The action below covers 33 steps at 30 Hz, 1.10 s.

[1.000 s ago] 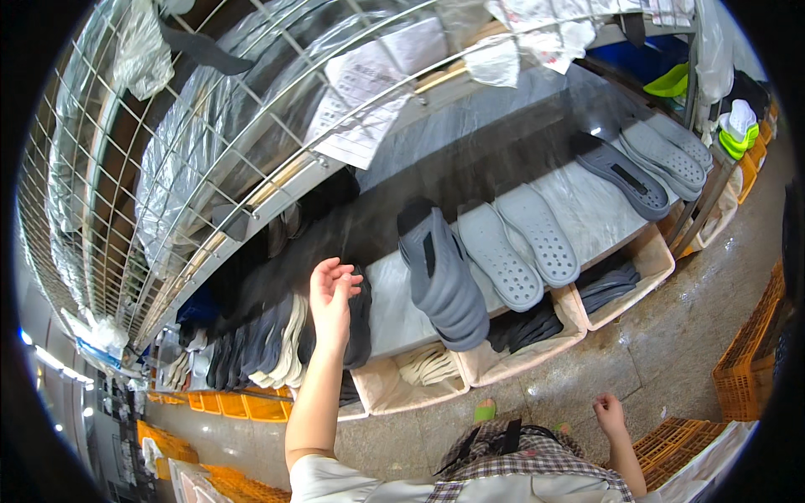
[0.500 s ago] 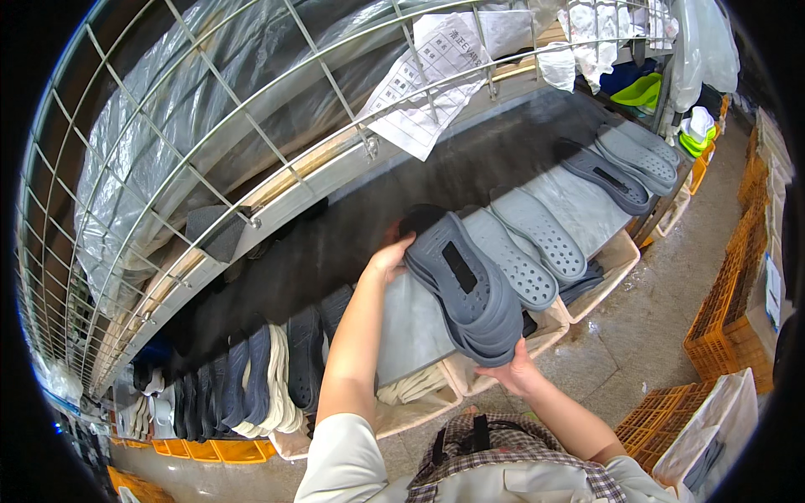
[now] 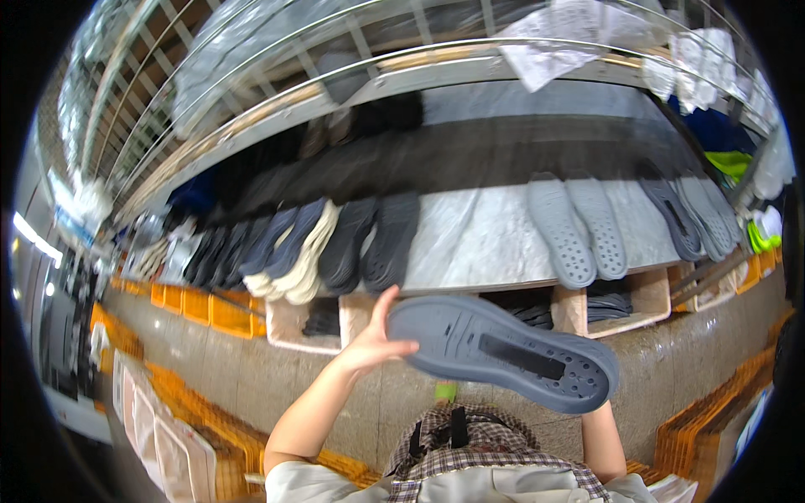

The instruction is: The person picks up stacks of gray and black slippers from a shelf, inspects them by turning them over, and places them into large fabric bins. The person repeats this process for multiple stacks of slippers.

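Observation:
Away from the table, in front of my body, I hold a dark grey shoe sole (image 3: 453,331) crosswise, with a black strip in its middle and small holes at the right end. My left hand (image 3: 373,342) is closed on its left end, thumb on top. My right hand (image 3: 599,409) is under the right end, its fingers hidden behind the sole. On the table beyond lie a light grey pair of soles (image 3: 560,230) and a black pair (image 3: 390,243). Any further sole beneath the held one cannot be made out.
The grey table (image 3: 478,235) carries dark blue and cream soles (image 3: 312,251) at left and more grey soles (image 3: 703,218) at right. White-lined bins (image 3: 646,314) stand under its edge. Orange crates (image 3: 713,427) stand on the floor; a wire rack (image 3: 402,50) hangs over the back.
The dark grey sole has come off the table toward me and turned from near upright to crosswise. My view has swung left. My right hand has become mostly hidden.

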Each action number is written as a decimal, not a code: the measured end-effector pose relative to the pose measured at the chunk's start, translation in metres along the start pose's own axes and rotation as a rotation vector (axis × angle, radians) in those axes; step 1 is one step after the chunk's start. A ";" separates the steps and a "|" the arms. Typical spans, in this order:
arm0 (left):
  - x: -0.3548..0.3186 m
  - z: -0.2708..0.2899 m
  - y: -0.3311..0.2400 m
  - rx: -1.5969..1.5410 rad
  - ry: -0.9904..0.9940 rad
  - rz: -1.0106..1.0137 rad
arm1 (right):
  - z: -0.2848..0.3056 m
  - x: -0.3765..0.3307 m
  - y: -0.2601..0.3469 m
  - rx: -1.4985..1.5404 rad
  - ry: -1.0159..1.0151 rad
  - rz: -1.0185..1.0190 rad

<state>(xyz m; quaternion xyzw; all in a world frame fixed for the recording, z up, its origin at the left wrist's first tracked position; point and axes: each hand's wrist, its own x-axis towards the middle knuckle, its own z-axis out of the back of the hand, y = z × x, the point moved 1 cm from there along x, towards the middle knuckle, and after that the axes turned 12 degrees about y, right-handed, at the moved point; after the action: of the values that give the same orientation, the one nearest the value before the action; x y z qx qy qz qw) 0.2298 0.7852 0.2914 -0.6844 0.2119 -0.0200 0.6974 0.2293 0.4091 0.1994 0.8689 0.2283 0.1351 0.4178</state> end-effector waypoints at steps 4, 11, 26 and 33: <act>-0.101 -0.005 0.051 -0.175 0.060 0.128 | -0.015 0.013 -0.019 0.011 0.184 -0.164; -0.270 -0.050 0.154 -0.786 -0.543 0.021 | -0.092 0.059 -0.099 -0.026 0.553 -0.485; -0.633 -0.197 0.251 -0.909 -2.243 -0.650 | -0.446 0.066 -0.358 -0.228 1.066 -0.814; -0.863 -0.185 0.260 0.007 -2.785 -0.065 | -0.468 0.016 -0.410 -0.497 1.139 -1.147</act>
<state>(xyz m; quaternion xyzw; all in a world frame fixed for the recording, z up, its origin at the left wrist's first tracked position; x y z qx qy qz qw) -0.6828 0.9012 0.2770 -0.1440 -0.6643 0.6534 0.3332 -0.0728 0.9521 0.1649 0.3004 0.7734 0.3655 0.4219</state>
